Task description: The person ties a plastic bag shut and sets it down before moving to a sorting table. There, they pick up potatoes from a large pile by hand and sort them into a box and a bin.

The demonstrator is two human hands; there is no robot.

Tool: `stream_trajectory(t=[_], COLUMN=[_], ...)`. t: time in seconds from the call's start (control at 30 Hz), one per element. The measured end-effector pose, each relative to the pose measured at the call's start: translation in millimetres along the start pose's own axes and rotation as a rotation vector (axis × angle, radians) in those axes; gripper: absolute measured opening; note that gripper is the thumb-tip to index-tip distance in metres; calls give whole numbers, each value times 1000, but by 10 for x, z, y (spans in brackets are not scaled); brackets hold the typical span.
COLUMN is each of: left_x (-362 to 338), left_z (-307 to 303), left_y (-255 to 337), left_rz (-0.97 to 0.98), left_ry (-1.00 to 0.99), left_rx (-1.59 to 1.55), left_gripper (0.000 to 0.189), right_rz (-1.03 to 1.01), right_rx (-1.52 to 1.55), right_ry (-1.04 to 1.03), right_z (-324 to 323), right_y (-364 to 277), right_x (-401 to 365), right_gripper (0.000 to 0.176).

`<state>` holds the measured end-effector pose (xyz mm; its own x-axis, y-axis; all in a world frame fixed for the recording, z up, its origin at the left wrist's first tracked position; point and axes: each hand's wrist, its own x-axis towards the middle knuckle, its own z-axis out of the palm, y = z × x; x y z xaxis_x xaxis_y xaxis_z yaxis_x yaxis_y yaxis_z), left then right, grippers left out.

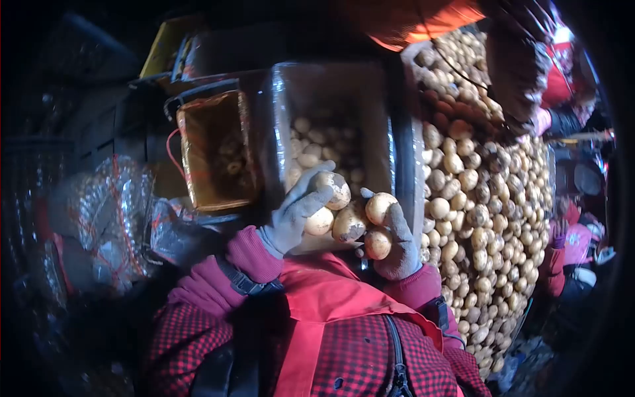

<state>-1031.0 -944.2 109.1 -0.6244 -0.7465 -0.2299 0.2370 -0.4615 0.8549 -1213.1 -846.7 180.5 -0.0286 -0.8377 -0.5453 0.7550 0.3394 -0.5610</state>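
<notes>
In a grey glove, my left hand (294, 208) is closed around two potatoes, a dirt-marked one (336, 190) on top and a paler one (319, 221) under it. My right hand (400, 241), also gloved in grey, grips an upper potato (380, 208) and a lower one (378, 243). Between both hands sits another potato (350, 223) with a dark patch. All of these overlap the near end of a box (278, 99) with shiny tape along its edges. More potatoes (311, 149) lie inside that box.
To the right spreads a large heap of potatoes (476, 218). A brown-lined crate (211, 109) with a few potatoes stands left of the box. Bundled clear plastic (109, 212) lies further left. A person's sleeve (559, 76) shows at upper right; another person (572, 248) is below.
</notes>
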Motion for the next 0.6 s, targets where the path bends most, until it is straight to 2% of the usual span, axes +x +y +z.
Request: stream_trajectory(t=[0.07,0.17,0.23,0.27,0.3,0.37,0.4,0.43,0.47,0.5,0.57,0.6], left_x=[-122,-288,-441,-485,-542,-614,-646,-663,-762,-857,-881,-917], left_z=[-186,-768,-1039,-1207,-1376,-1486,-1532,-1583,-1779,-1985,-1883,-1929], left_y=[101,-37,86,170,280,360,383,402,266,56,90,-40], left_rz=[183,666,575,728,572,264,110,-46,-84,3,-27,14], left_ry=[-6,94,225,227,283,613,753,872,863,803,850,819], left_rx=[88,732,879,982,1200,673,394,106,343,360,81,64], left_gripper=[47,42,46,50,59,58,57,56,49,50,53,57], right_rz=[134,244,215,233,302,193,245,257,271,482,446,448], right_rx=[-9,-157,-241,-286,-344,-373,-410,-336,-261,-81,-18,60], right_ry=[-104,-294,-462,-505,-516,-417,-321,-347,-373,-356,-301,-286], right_z=[106,379,691,801,868,1101,1009,935,860,810,689,613], right_y=[52,96,235,337,457,701,807,841,875,818,748,692], right_x=[154,453,783,965,1159,1395,1536,1515,1499,1457,1357,1318], right_gripper=[63,58,53,53,53,53,56,55,55,54,52,52])
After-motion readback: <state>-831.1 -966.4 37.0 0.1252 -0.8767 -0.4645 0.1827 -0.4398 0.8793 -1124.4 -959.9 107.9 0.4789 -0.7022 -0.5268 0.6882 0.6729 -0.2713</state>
